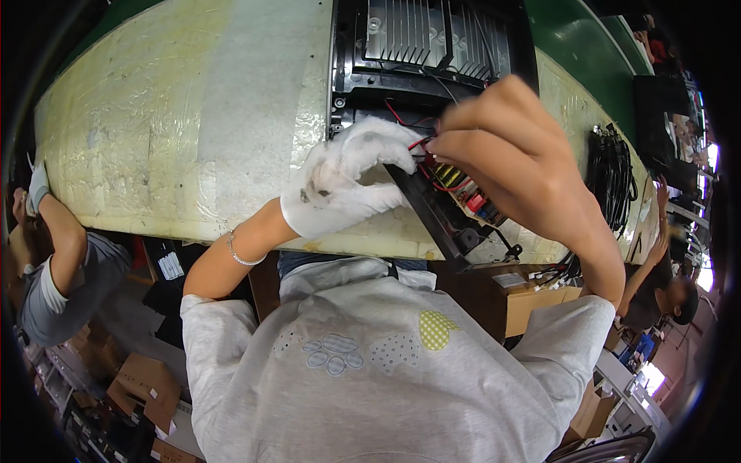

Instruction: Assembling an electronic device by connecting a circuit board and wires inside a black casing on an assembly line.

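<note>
Where cartons (535, 310) neighbour the yellowed table (154, 116), left hand (340, 176) grips black frame (429, 210), right hand (519, 158) pinches wire (417, 144).

The housing (374, 80) is black and lies flat on the bench (255, 92), its interior exposed. A silver-grey heat sink (405, 35) with parallel fins sits inside. The panel (423, 202) – narrow, black – is tilted at the near end. Its board (472, 202) carries yellow and red components. Thin red and black wires (394, 113) run slack beside it.

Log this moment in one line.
left hand: white-gloved, at red wiring | right hand: bare, at red wiring | circuit board: partly behind right hand
</note>
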Available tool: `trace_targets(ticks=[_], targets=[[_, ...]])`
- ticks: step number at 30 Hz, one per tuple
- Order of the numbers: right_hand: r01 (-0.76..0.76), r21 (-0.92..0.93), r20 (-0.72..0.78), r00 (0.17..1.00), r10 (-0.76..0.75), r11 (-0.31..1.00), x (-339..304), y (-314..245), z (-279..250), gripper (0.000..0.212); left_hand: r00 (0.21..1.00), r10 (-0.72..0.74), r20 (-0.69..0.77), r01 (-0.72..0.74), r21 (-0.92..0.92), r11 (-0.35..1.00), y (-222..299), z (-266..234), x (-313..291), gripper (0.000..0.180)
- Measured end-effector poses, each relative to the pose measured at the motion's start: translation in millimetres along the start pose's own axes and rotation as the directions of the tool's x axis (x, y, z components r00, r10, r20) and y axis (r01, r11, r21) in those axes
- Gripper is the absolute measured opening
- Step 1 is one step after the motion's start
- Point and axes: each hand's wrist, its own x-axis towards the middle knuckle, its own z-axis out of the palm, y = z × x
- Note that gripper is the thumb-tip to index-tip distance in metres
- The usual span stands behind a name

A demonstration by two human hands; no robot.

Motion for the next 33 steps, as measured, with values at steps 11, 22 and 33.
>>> trace_targets(ticks=[11,22,33], targets=[[-0.035,0.007,0.373,0.928,0.030,0.999,1,-13,-12,0.018,1.000,0.000,-0.010,-0.001,-0.059,0.998,0,5,-3,0.029],[-0.255,0.059,0.264,0.936,0.231,0.965,15,-6,1,0.030,0.994,0.099,0.035,-0.096,-0.087,0.992,-16,3,-8,0.028],[0.030,0.175,0.323,0.942,-0.087,0.984,9,14,-3,0.016,1.000,0.002,0.029,0.001,-0.091,0.996,-8,-1,-8,0.025]])
